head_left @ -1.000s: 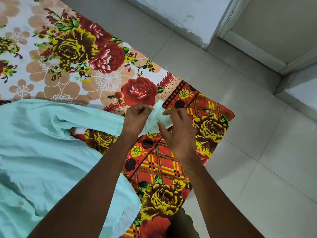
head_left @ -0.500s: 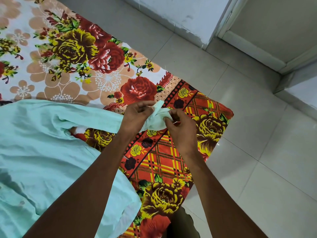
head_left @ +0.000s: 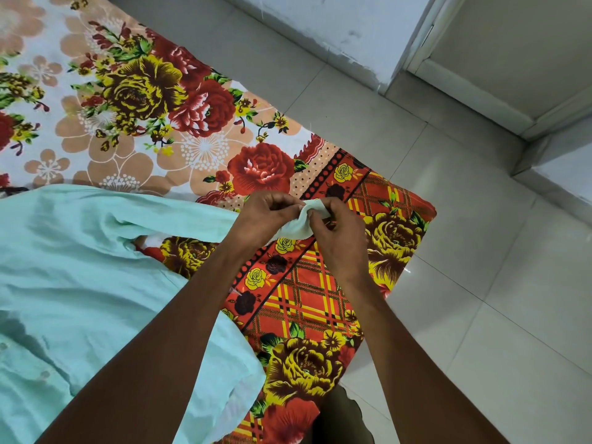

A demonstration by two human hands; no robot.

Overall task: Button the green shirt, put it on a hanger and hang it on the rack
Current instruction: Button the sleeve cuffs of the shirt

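Note:
The pale green shirt (head_left: 80, 283) lies spread over the left of a flowered bedsheet, its front placket with small buttons at the lower left. One sleeve stretches to the right, and its cuff (head_left: 302, 224) is bunched between both hands. My left hand (head_left: 266, 216) pinches the cuff from the left. My right hand (head_left: 336, 238) pinches it from the right, fingertips meeting those of the left. The cuff's button is hidden by the fingers. No hanger or rack is in view.
The flowered bedsheet (head_left: 198, 123) covers a low mattress whose corner ends at the right (head_left: 426, 216). Beyond it is pale tiled floor (head_left: 496, 299), a white wall base (head_left: 336, 36) and a door frame (head_left: 423, 36) at the top right.
Both hands have closed together over the sleeve cuff and folded it into a tighter bunch. The right hand's fingers have curled in from a flatter pose. The shirt body has not moved.

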